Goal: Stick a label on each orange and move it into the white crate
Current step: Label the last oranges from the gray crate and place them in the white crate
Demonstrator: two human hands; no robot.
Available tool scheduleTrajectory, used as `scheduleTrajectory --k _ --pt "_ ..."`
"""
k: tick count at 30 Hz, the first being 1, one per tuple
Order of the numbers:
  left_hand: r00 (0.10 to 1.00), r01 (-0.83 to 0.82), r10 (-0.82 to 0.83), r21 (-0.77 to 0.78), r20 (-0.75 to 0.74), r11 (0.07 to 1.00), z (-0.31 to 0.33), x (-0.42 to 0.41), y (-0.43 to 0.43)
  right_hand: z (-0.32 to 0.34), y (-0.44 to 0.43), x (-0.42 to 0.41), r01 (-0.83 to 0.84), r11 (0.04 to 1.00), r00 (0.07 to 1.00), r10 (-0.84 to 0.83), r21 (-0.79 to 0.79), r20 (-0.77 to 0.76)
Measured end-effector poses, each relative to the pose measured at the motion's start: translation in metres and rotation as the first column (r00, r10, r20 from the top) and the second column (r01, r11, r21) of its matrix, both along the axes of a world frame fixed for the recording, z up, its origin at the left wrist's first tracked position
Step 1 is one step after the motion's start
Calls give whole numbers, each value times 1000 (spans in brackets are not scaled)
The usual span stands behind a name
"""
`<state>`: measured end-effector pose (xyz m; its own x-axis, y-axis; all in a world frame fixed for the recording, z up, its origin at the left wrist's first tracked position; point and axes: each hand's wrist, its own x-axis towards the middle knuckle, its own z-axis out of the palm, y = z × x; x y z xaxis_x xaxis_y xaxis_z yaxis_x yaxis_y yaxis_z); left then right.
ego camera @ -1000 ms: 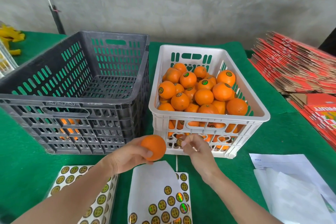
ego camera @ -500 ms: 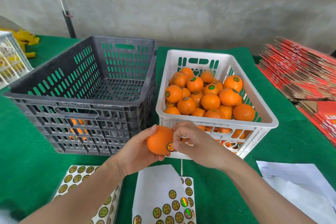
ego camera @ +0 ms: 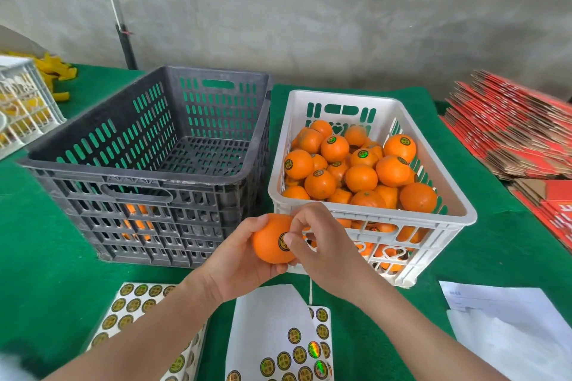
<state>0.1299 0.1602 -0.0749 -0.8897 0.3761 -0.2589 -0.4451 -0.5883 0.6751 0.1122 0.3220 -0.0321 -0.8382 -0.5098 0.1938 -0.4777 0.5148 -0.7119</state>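
Orange in left hand — right hand beside, pressing label

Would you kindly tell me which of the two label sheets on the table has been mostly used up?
The middle sheet, below the white crate: its upper part is bare backing, whereas the left sheet shows full rows of labels.

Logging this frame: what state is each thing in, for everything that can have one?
orange: held, outside both crates
label: stuck on the orange
left hand: grips the orange
right hand: fingers curled, thumb on the label
white crate: well filled with oranges, many labelled
black crate: nearly empty, loose oranges low inside
sticker sheet: partly used
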Motion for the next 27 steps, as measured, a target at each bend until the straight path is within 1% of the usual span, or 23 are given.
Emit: scheduleTrajectory --k 3,5,7,8,10,11,12,13,14,15,16,17,18,19,20,21,22,23,25,27 --pt "1000 -2 2 -15 -12 1000 0 2 0 -7 -1 6 39 997 999 -37 -70 23" --pt "1000 4 -7 -81 -30 997 3 4 -1 -7 2 7 48 990 996 -38 -130 80" --pt "997 12 -25 -180 -69 984 11 6 -2 -2 8 6 0 984 988 27 -176 151" --pt "994 10 -34 -230 -101 973 16 7 -1 1 10 7 -46 984 983 75 -170 165" --pt "982 -9 -51 -311 -184 950 31 8 2 9 10 8 -125 984 980 142 -125 137" --pt "973 -33 -53 -360 -226 932 42 8 5 13 9 8 -140 983 984 152 -117 96" --pt "957 -72 -65 -453 -281 889 53 7 7 19 7 6 -138 982 988 145 -126 47" --pt "932 -126 -109 -590 -346 797 67 4 9 25 6 2 -119 982 993 122 -150 6" --pt "894 -216 -156 -711 -419 669 79 0 9 32 7 -6 -89 979 996 86 -182 -20" --pt "851 -349 -170 -777 -497 524 90 -7 6 39 8 -17 -41 975 999 35 -216 -34" --pt "806 -498 -137 -784 -576 370 100 -16 -2 44 11 -32 31 969 999 -40 -244 -36" --pt "752 -628 -80 -748 -655 215 107 -27 -13 48 15 -50 124 961 990 -135 -248 -28" --pt "699 -711 -41 -700 -714 65 112 -38 -27 49 20 -69 221 952 973 -229 -211 -14" --pt "673 -739 -25 -670 -739 -66 115 -48 -43 49 24 -88 300 945 953 -303 -131 -2" --pt "685 -719 -22 -672 -728 -176 115 -57 -59 46 28 -105 343 939 939 -343 -25 2" --pt "722 -672 -26 -693 -691 -261 111 -65 -76 40 32 -119 354 931 935 -356 90 2" --pt "767 -614 -29 -720 -641 -322 107 -70 -92 34 34 -130 348 917 934 -357 195 9" --pt "807 -562 -35 -746 -590 -358 102 -73 -107 27 36 -138 337 899 934 -357 278 25" --pt "852 -495 -49 -773 -521 -397 96 -75 -129 18 38 -145 281 865 940 -335 416 62" --pt "864 -471 -43 -777 -501 -418 95 -74 -148 22 36 -148 185 801 954 -286 569 92"
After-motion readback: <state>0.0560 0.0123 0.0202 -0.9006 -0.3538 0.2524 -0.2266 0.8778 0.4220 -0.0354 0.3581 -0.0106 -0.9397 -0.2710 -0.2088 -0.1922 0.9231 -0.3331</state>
